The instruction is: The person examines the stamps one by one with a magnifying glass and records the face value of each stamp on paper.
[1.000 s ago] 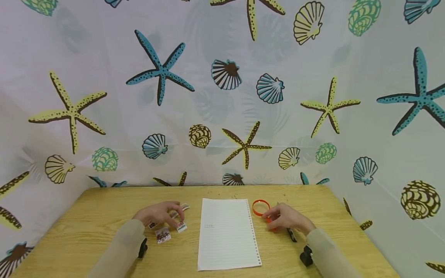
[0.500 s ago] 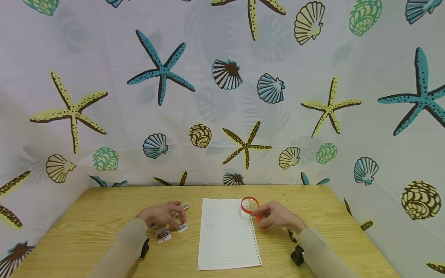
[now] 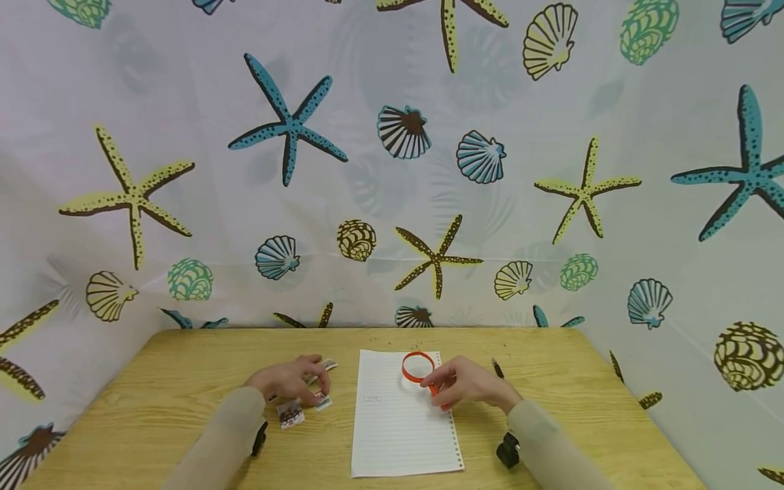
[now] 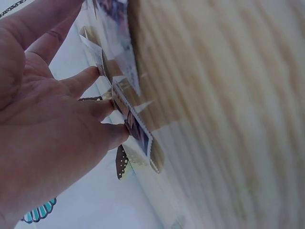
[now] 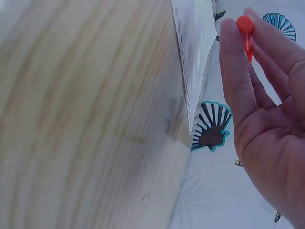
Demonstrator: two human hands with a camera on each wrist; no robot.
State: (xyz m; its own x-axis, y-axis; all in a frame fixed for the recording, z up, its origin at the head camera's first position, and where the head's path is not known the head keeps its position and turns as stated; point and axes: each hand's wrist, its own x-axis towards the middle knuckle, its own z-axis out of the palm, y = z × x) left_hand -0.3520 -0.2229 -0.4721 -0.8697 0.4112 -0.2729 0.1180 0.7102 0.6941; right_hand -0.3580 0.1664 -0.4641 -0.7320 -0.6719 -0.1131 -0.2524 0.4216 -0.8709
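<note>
My right hand (image 3: 468, 382) pinches the red handle of a magnifying glass (image 3: 405, 376) between thumb and fingers. The round lens hangs over the upper right part of a lined sheet (image 3: 392, 442). In the right wrist view the handle's rounded red end (image 5: 245, 23) shows between the fingertips. My left hand (image 3: 289, 381) lies over several small postage stamps, its fingers loosely bent and the tips resting at them. One stamp (image 3: 290, 414) lies just in front of that hand, and another (image 3: 323, 400) by its thumb. The left wrist view shows fingertips touching a perforated stamp (image 4: 136, 126).
A black pen (image 3: 498, 368) lies on the wooden table (image 3: 153, 415) behind the right hand. Faint handwriting (image 3: 371, 399) marks the sheet's left side. A patterned curtain (image 3: 380, 177) with starfish and shells encloses the table's back and sides.
The right hand has carried the magnifying glass leftward from beside the sheet to over it. The pen behind it now shows more fully. The left hand stays over the stamps.
</note>
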